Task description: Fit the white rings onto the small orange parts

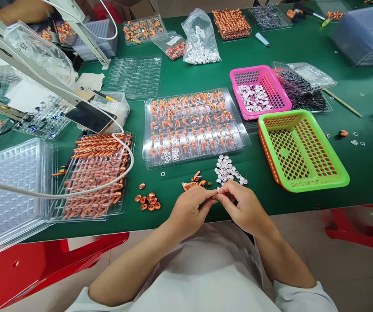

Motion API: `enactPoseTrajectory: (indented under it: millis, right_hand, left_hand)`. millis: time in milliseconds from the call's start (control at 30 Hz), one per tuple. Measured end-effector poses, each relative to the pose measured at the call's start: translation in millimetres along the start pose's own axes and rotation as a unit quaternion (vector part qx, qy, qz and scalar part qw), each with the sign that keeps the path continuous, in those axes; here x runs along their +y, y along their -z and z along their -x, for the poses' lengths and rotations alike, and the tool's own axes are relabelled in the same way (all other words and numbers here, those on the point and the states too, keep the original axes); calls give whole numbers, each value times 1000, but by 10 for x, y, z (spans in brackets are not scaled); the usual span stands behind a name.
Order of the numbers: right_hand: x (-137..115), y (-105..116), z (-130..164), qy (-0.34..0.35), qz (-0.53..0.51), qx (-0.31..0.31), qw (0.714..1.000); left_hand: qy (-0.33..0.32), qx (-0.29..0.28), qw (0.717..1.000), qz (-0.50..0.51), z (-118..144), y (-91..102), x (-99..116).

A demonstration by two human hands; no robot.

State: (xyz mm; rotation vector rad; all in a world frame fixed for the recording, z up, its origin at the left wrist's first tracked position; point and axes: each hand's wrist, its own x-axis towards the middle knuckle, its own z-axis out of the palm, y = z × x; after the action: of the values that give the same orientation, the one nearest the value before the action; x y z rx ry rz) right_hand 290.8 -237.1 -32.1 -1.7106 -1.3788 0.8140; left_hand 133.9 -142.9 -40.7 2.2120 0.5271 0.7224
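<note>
Close together at the table's front edge, my left hand (191, 207) and my right hand (243, 206) pinch at something small. The fingers hide most of it, so its kind cannot be told. Just beyond the fingertips lies a pile of small white round caps (225, 168). Several orange curved parts (195, 182) lie beside my left hand. Farther left, copper-coloured cup-shaped pieces (149, 201) are scattered on the green table (170, 216). Behind them sits a clear tray (192, 125) with rows of orange parts and some white rings in one corner.
A green basket (332, 173) and a pink basket (235, 82) holding white caps stand right. Trays of copper-coloured parts (98, 173) sit left, under a white cable (43, 196). A metal frame with a phone (90, 117) rises at left. Red stools (43, 264) are below the edge.
</note>
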Motion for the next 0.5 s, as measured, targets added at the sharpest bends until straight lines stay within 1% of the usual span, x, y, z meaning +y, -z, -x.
enactPoseTrajectory:
  millis: [133,233,333,500]
  right_hand:
    - [-2,44,1,2,8,-30,1000]
    - [0,55,-5,-7,2,-41,999]
    - [12,43,-9,-17,-11,-38,999]
    - [31,22,-13,-39,-34,-27,998]
  left_hand:
    - [2,-32,999,8,-12,30,11]
    - [1,-43,999,1,-15,42,15]
    - [-3,-42,999,-5,-14,39,18]
    - [3,-22,1000,6,-7,26,24]
